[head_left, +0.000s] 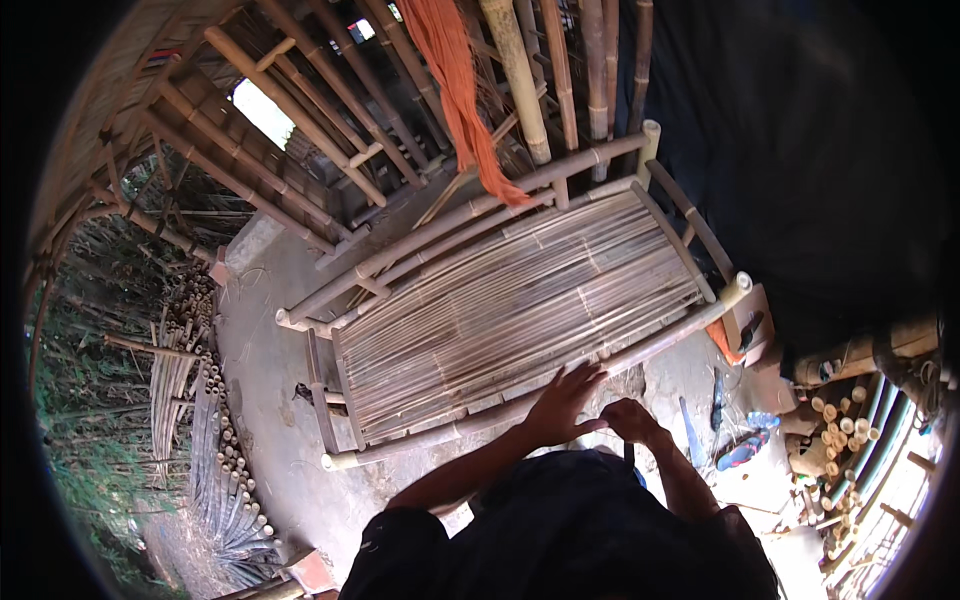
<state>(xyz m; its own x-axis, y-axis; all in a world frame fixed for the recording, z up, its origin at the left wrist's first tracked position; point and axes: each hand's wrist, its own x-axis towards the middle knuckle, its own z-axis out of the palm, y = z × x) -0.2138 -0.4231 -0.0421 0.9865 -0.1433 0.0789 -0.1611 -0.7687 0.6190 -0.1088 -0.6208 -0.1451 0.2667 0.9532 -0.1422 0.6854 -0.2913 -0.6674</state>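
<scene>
A long bamboo bench with a slatted top and round pole rails lies in front of me. My left hand is open, its fingers stretched out over the near rail. Whether it touches the rail I cannot tell. Close beside it, nearer my body, my right hand is curled closed. A short dark piece shows just below that hand; what the fingers hold is hidden.
Orange cloth hangs over the bench's far side among upright bamboo poles. Cut bamboo lies stacked at left and right. Sandals and a long dark tool lie on the floor at right, near a cardboard box.
</scene>
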